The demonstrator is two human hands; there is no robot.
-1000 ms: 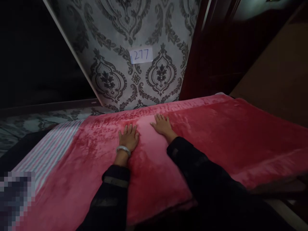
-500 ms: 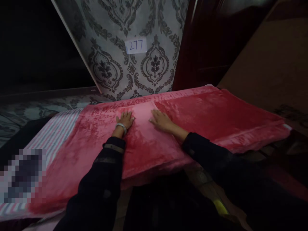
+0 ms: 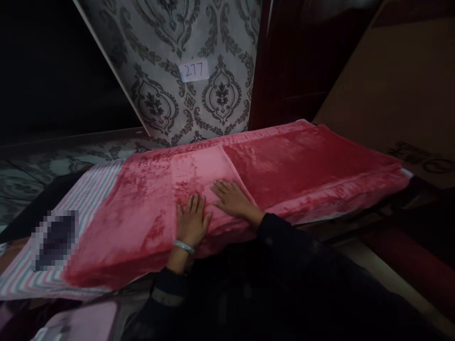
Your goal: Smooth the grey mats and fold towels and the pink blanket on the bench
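A plush red-pink blanket [image 3: 295,166] lies spread over a long flat surface, with a folded layer of it under both hands. My left hand [image 3: 192,220] rests flat on the near part of that layer, fingers spread, a pale bracelet at its wrist. To its right, my right hand [image 3: 232,199] lies palm down on the pink fabric beside a raised edge line. Neither hand grips anything. A striped cloth [image 3: 95,189] shows from beneath the blanket at the left end, and a dark, pixelated patch [image 3: 57,241] sits on it.
Behind stands a patterned wall [image 3: 156,104] bearing a paper label [image 3: 194,70] marked 277. A dark red panel [image 3: 284,61] and a large cardboard box [image 3: 398,94] are at the right. A pink object [image 3: 85,322] is at the lower left.
Both hands have slid toward me across the blanket, staying flat. The pink layer's far part is now uncovered by the hands, and its near edge is drawn down. The view has shifted slightly.
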